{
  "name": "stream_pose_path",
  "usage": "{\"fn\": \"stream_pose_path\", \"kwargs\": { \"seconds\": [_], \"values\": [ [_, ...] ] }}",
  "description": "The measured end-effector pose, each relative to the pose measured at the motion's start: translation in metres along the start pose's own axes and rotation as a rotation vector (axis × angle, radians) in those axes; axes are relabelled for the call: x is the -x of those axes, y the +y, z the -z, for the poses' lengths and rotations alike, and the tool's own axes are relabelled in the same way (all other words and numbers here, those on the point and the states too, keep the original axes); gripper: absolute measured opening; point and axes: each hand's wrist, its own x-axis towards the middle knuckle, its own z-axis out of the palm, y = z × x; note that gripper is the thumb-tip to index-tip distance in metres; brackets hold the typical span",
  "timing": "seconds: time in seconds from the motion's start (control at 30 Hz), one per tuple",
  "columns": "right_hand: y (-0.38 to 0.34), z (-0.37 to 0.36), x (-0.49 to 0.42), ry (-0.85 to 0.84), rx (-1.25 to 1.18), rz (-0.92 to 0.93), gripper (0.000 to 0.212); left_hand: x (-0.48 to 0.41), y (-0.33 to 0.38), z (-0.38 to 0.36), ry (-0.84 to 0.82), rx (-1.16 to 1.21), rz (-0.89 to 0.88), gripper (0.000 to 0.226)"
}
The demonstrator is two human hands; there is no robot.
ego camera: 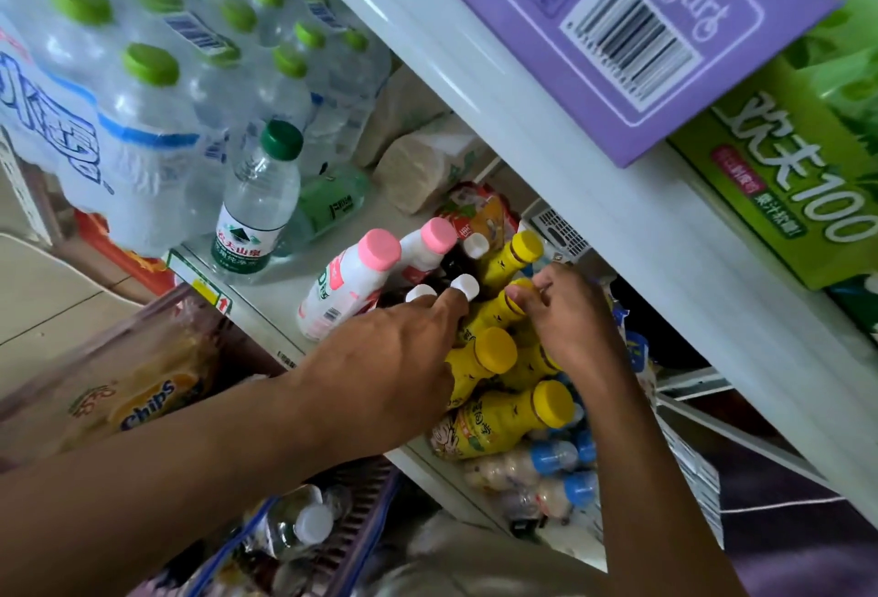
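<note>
Drinks being straightened on a shop shelf (280,282): our right hand (570,321) pinches the cap of a yellow bottle (489,316), thumb and fingers curled round it, while our left hand (394,359) lies with fingers stretched out, one fingertip touching a white-capped bottle (464,286) just beside that pinch. Next, we judge, the yellow bottle needs standing upright among the other yellow bottles (546,401) without toppling them

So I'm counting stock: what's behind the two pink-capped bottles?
Behind the pink-capped bottles, a red-and-orange pouch shows, and beige wrapped packs farther back. The pouch's lower part is covered by the bottles; the upper shelf hides the rest.
</note>
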Motion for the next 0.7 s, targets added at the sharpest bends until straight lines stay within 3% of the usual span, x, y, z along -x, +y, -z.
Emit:
{"fn": "stream_pose_path", "kwargs": {
  "seconds": [0.3,0.47,0.7],
  "values": [
    [0.001,0.006,0.003,-0.07,-0.126,-0.052,0.041,-0.009,-0.013,0.008,-0.008,-0.003,0.014,0.034],
    [0.004,0.004,-0.024,0.066,-0.131,-0.035,0.097,-0.012,-0.014,0.008,-0.051,-0.031,0.015,0.03],
    [-0.006,-0.003,-0.056,0.039,-0.178,-0.105,0.088,-0.02,-0.013,0.008,-0.096,-0.067,0.042,0.037]
  ]
}}
